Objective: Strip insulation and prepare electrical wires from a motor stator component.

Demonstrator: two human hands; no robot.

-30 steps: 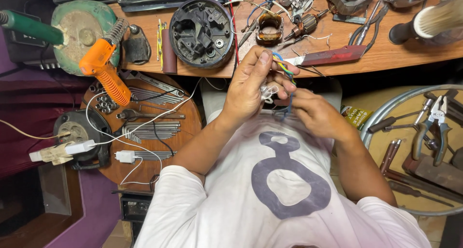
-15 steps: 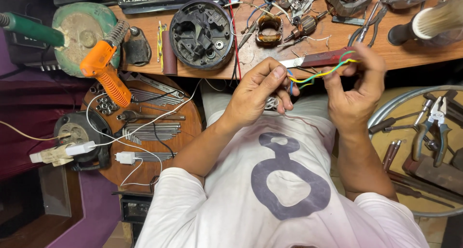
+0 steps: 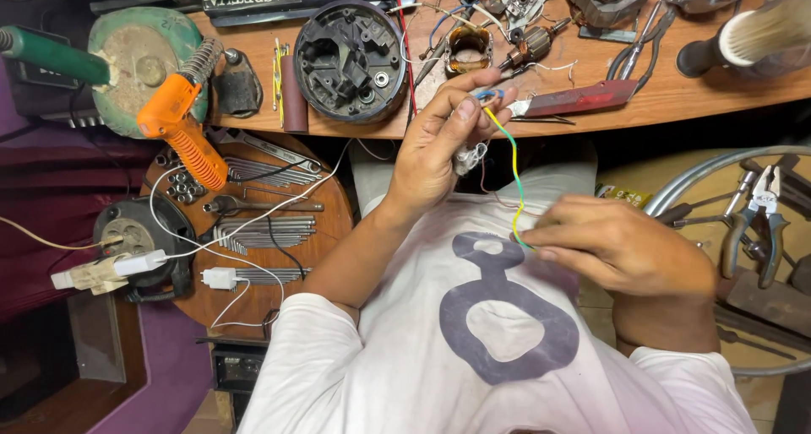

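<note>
— What did the fingers have?

— The left hand pinched a small white plastic connector; the right hand gripped the thin yellow-green insulated wire running from it, pulled taut.

— Where, against the wooden workbench?

— Just off its near edge, over the white shirt. The round black plastic housing sat on it, the orange soldering gun beside its left end.

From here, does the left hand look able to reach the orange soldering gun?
Probably not right away: the left hand is pinching a small connector with wires, though nothing blocks the way to the orange soldering gun.
</note>
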